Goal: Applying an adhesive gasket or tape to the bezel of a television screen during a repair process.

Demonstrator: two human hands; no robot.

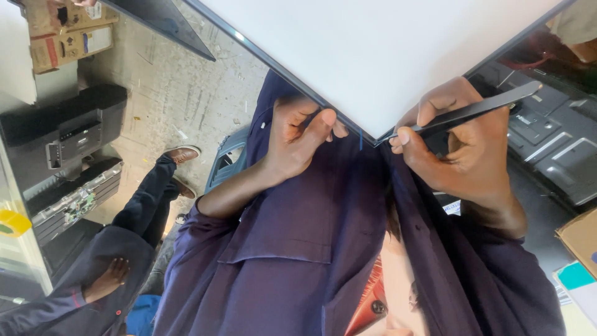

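The panel [385,56] is held above the lap, its corner between the left hand [298,140] and right hand [463,149]; tweezers [472,112] are set at that corner, and a seated co-worker [112,249] is found far left

An electronics repair workshop was shown. A large flat white panel [385,56] with a thin dark frame was seen close up. Dark plastic back covers [553,143] were stacked at one side. Black machines [62,134] and an exposed circuit board [78,205] were lined up along the bare concrete floor [180,93], beside cardboard boxes [68,37].
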